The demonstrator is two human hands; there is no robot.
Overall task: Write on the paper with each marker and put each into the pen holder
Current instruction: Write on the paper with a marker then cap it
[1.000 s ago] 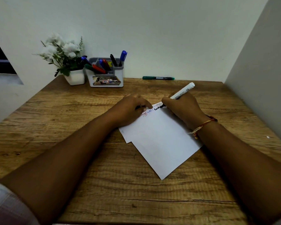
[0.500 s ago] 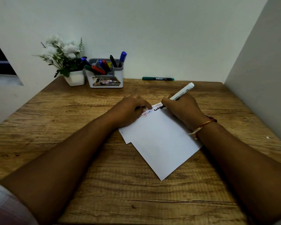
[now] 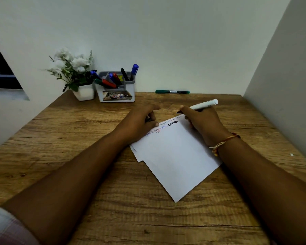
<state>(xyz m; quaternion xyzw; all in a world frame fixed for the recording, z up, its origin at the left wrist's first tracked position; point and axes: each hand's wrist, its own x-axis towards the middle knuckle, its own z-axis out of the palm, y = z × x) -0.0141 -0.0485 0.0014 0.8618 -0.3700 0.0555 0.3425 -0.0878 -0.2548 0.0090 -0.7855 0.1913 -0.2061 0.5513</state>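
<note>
A stack of white paper (image 3: 175, 156) lies tilted on the wooden desk, with red, blue and black scribbles along its top edge. My right hand (image 3: 203, 122) grips a white-barrelled black marker (image 3: 204, 104). Its black tip hangs just above the paper's far corner, to the right of the fresh black scribble. My left hand (image 3: 141, 121) rests on the paper's upper left corner, fingers curled around a small dark piece, apparently the marker's cap (image 3: 148, 119). The grey-and-white pen holder (image 3: 129, 96) stands at the back left with several markers in it.
A green marker (image 3: 172, 91) lies along the back wall, right of the holder. A white pot of white flowers (image 3: 84, 93) stands left of the holder. Walls close the desk at the back and on the right.
My right hand has lifted the marker tip off the black scribble and drawn it right and back. My left hand has shifted slightly, its index finger raised.
</note>
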